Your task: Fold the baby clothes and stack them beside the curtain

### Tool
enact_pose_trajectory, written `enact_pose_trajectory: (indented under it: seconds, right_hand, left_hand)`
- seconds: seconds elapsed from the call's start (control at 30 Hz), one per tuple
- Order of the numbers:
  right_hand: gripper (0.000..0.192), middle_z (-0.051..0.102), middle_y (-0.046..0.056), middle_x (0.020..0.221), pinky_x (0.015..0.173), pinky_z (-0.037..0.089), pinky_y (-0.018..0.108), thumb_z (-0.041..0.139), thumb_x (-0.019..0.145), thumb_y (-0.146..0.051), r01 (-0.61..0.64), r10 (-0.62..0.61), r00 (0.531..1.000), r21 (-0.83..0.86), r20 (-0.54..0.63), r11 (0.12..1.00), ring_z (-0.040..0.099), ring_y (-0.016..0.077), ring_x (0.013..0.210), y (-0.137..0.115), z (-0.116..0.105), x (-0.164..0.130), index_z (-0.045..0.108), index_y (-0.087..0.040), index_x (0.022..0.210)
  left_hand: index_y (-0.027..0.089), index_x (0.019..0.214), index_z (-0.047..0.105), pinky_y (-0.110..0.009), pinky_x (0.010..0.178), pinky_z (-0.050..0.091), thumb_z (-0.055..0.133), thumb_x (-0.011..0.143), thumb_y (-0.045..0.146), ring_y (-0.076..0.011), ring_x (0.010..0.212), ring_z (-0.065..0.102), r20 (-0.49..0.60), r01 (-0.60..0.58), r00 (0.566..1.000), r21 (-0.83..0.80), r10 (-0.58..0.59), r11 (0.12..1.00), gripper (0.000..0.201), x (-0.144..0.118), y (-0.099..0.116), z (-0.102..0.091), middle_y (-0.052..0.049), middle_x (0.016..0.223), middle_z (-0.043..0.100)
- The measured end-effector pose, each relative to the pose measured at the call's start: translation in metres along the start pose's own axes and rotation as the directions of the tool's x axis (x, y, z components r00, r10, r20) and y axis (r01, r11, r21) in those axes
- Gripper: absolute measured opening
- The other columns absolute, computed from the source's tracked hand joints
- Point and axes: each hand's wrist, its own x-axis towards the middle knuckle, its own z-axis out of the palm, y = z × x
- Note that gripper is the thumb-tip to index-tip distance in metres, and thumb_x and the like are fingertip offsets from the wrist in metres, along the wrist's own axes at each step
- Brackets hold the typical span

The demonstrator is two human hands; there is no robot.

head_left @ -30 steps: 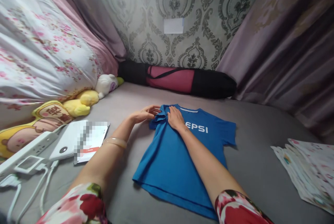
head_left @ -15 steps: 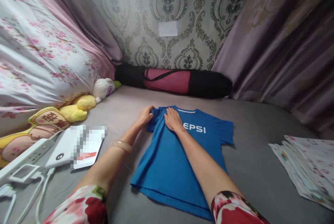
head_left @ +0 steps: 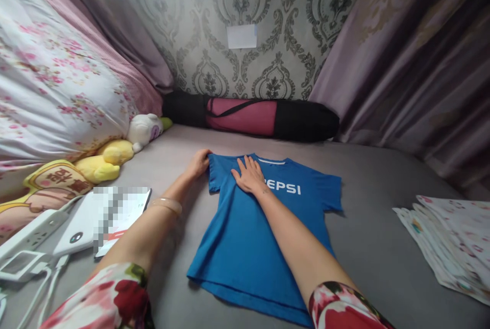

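Observation:
A blue T-shirt [head_left: 252, 247] with white lettering lies front up on the grey bed sheet [head_left: 363, 267], its neck pointing away from me. My left hand [head_left: 199, 163] is closed on the outer corner of the left sleeve, which is spread out sideways. Flat on the shirt's left shoulder, beside the collar, rests my right hand [head_left: 248, 173], its fingers spread. It covers the start of the lettering. The right sleeve lies extended, and soft creases run down the shirt's left side.
Along the wall lies a black and pink long bag [head_left: 241, 117]. Plush toys [head_left: 115, 155], a power strip [head_left: 34, 234] with cables and a white device [head_left: 82, 221] are at left. A stack of folded patterned cloths [head_left: 451, 247] sits at right.
My left hand has moved outward to the left, and the left sleeve, bunched before, is now stretched out. My right hand stays on the shoulder, its fingers a little more spread.

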Motion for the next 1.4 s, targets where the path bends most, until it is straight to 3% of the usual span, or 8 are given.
enact_pose_trajectory:
  seconds: [0.13,0.3,0.47,0.63,0.77,0.97,1.2,1.4]
  right_hand:
    - [0.067,0.021,0.015,0.158,0.116,0.007,0.041,0.026,0.097,-0.055,0.007,-0.008,1.000,-0.003,-0.019,1.000,0.014,0.0271,0.146,0.000,0.001,0.000,0.033,-0.015,0.149]
    - [0.068,0.022,0.015,0.158,0.116,0.008,0.041,0.026,0.097,-0.056,0.005,-0.005,1.000,0.000,-0.022,1.000,0.015,0.0269,0.146,0.000,0.001,-0.001,0.032,-0.014,0.150]
    - [0.068,0.020,0.015,0.158,0.116,0.007,0.040,0.024,0.097,-0.056,0.005,-0.005,1.000,0.003,-0.011,1.000,0.014,0.0259,0.146,0.000,-0.001,-0.001,0.029,-0.014,0.151]
    - [0.068,0.020,0.014,0.159,0.116,0.007,0.041,0.025,0.097,-0.056,-0.001,0.001,1.000,0.002,-0.004,1.000,0.013,0.0271,0.146,0.000,0.001,0.000,0.030,-0.015,0.150]
    - [0.067,0.020,0.014,0.159,0.117,0.006,0.041,0.027,0.097,-0.055,0.012,-0.012,1.000,0.014,-0.005,1.000,0.013,0.0270,0.146,0.001,0.002,0.001,0.032,-0.014,0.150]
    - [0.070,0.020,0.013,0.159,0.117,0.013,0.036,0.041,0.093,-0.052,0.045,-0.048,0.999,0.164,0.015,0.985,0.016,0.0233,0.146,0.008,-0.011,-0.004,0.029,-0.013,0.150]
    - [0.070,0.016,0.010,0.160,0.118,0.009,0.044,0.053,0.088,-0.048,0.219,-0.249,0.921,0.129,0.299,0.967,0.010,0.0286,0.147,0.029,-0.048,-0.103,0.036,-0.017,0.148]
    - [0.066,0.025,0.010,0.157,0.119,0.015,0.045,0.048,0.090,-0.056,0.255,-0.309,0.878,0.187,0.367,0.949,0.016,0.0277,0.146,0.053,-0.081,-0.231,0.043,-0.019,0.145]
  left_hand:
    - [0.012,0.093,0.065,-0.025,0.070,0.045,0.040,0.076,0.015,-0.0186,0.079,0.060,-0.032,0.102,0.994,-0.023,-0.102,0.995,0.030,0.001,0.012,0.014,-0.006,0.083,0.069]
    - [0.017,0.110,0.057,-0.025,0.075,0.043,0.033,0.090,0.019,-0.0186,0.086,0.062,-0.156,0.081,0.985,0.078,-0.068,0.994,0.031,-0.007,0.022,0.018,-0.008,0.095,0.069]
    - [0.020,0.117,0.053,-0.031,0.071,0.041,0.036,0.096,0.027,-0.0271,0.083,0.066,0.002,-0.009,1.000,0.424,0.009,0.905,0.028,-0.008,0.011,0.007,-0.012,0.088,0.069]
    - [0.021,0.104,0.056,-0.028,0.070,0.040,0.044,0.093,0.027,-0.0254,0.087,0.066,0.109,-0.089,0.993,0.476,0.041,0.875,0.018,-0.003,-0.008,0.007,-0.010,0.088,0.070]
    - [0.023,0.104,0.057,-0.026,0.069,0.041,0.047,0.088,0.025,-0.0220,0.088,0.064,0.082,-0.015,0.996,0.405,-0.019,0.914,0.019,-0.002,-0.016,0.007,-0.006,0.090,0.069]
    - [0.015,0.122,0.047,-0.022,0.061,0.045,0.053,0.077,0.024,-0.0128,0.066,0.058,0.082,0.148,0.986,-0.025,-0.145,0.989,0.046,-0.024,-0.015,-0.010,0.000,0.081,0.061]
    - [0.013,0.129,0.044,-0.030,0.080,0.051,0.054,0.078,0.033,-0.0186,0.098,0.060,0.210,0.102,0.975,-0.151,-0.068,0.983,0.056,-0.094,-0.001,-0.044,-0.012,0.114,0.058]
    - [0.020,0.116,0.059,-0.031,0.082,0.050,0.050,0.090,0.046,-0.0205,0.100,0.059,0.270,-0.360,0.892,-0.063,0.363,0.931,0.038,-0.178,0.056,-0.062,-0.010,0.119,0.058]
